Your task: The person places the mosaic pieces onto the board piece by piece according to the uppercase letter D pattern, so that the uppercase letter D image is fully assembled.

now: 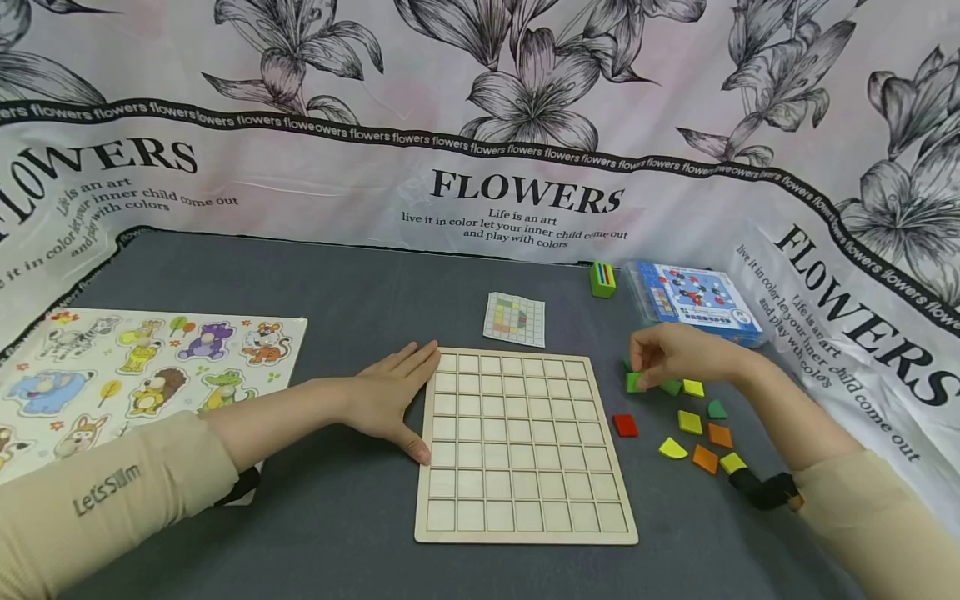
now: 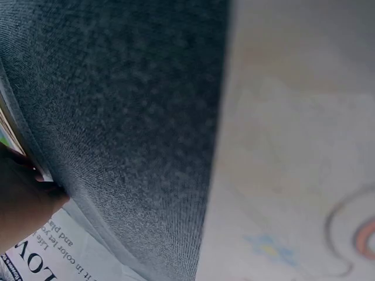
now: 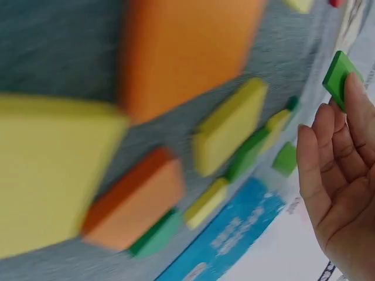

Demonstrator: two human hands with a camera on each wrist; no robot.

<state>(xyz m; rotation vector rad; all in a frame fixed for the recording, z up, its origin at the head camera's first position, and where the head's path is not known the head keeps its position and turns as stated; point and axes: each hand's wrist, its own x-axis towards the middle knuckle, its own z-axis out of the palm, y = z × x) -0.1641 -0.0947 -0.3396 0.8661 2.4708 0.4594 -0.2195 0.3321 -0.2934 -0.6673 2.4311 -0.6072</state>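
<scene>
In the head view a wooden grid board lies flat, its square cells bare. My left hand rests against the board's left edge with fingers spread and straight. To the right of the board, my right hand pinches a green square tile between thumb and fingers, as the right wrist view shows. Around it lie loose tiles: a red square, a yellow square, a yellow quarter-round, an orange square and a dark green piece.
A pattern card lies beyond the board. Further right stand a green block with coloured stripes and a blue-lidded clear box. An animal picture sheet lies at left under my left forearm. A printed floral cloth hangs behind.
</scene>
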